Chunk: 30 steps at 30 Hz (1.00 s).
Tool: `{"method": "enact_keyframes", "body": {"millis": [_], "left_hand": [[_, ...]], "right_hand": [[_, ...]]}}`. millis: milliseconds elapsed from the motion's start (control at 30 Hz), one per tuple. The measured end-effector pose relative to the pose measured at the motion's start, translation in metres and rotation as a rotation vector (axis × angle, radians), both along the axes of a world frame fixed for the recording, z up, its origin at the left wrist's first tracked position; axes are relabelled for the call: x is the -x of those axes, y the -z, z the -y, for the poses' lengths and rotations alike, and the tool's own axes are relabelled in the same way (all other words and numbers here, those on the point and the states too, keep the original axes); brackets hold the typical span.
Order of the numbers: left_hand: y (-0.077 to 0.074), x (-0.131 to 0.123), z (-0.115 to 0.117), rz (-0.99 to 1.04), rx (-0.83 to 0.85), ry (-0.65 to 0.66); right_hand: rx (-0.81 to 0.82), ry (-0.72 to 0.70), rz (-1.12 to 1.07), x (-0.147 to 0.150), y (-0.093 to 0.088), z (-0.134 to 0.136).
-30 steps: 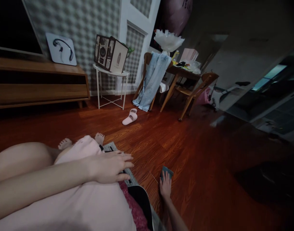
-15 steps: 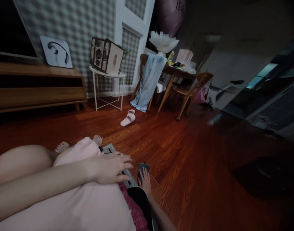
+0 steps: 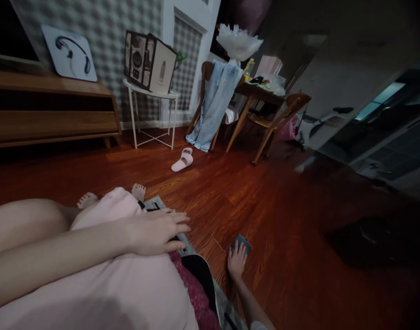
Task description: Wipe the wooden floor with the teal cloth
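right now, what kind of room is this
Probably a home living and dining room: a low wooden TV cabinet runs along the wall, a dining table with wooden chairs stands beyond, and a slipper lies on the wood floor.

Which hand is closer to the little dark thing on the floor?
Right. The right hand has its fingertips on the little dark thing; the left hand lies flat on the pink cloth, apart from it.
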<state>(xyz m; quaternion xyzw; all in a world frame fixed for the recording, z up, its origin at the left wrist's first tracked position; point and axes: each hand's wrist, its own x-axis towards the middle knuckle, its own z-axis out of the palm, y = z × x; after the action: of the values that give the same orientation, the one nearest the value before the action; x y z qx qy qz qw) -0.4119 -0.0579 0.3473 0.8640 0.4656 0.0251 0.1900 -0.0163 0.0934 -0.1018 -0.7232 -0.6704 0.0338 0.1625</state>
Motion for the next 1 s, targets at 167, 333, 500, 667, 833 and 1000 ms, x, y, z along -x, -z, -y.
{"method": "enact_keyframes", "body": {"millis": [167,333,500,667,833,1000], "left_hand": [[0.001,-0.001,-0.004,0.013,0.001,0.014],[0.004,-0.001,-0.005,-0.015,0.012,0.011],[-0.001,-0.001,-0.004,-0.052,0.023,0.0],[-0.009,-0.003,-0.002,-0.104,0.063,-0.011],[-0.007,-0.004,-0.003,-0.088,0.048,-0.001],[-0.003,-0.005,-0.004,-0.083,0.048,0.002]], "right_hand": [[-0.022,-0.193,-0.012,0.054,0.007,0.031],[0.035,-0.506,0.049,0.126,0.001,0.021],[0.041,-0.634,0.064,0.136,-0.017,-0.014],[0.058,-0.331,0.05,0.067,-0.019,-0.042],[0.03,-0.012,0.028,0.002,-0.01,-0.022],[-0.026,-0.037,0.016,0.018,-0.001,0.022]]}}
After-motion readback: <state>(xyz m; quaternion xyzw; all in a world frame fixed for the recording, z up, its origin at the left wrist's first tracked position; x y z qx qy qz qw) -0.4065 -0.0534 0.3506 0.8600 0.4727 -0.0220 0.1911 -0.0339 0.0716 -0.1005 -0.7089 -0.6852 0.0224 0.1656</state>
